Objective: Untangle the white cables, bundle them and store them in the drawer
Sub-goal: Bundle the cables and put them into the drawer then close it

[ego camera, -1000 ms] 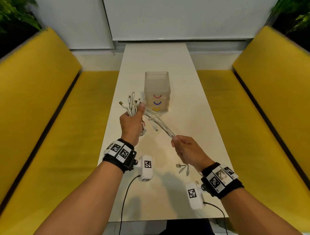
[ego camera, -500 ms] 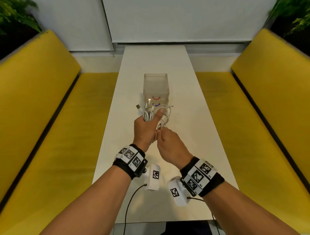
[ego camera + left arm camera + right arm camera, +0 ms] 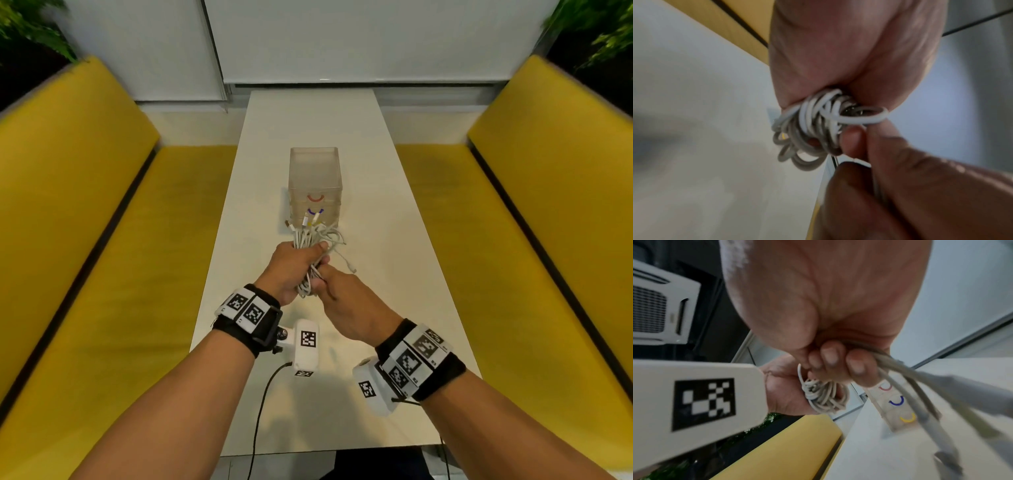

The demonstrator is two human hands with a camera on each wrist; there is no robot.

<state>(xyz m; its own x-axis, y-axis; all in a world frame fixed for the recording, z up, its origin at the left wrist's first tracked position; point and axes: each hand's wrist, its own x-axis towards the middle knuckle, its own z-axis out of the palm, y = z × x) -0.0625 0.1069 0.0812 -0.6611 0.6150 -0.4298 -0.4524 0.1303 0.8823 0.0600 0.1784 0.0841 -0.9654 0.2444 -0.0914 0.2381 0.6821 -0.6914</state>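
Winding white cables over the table.
Nearest, right hand (image 3: 346, 308) clenched on loose ends; left hand (image 3: 294, 267) fisted round coiled cables (image 3: 313, 240); beyond, closed drawers (image 3: 315, 192). Risk: slack grip, coil springing apart, tangling again.

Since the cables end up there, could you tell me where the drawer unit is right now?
In the head view, the drawer unit stands mid-table, straight ahead, just beyond the cable bundle gripped by the left hand.
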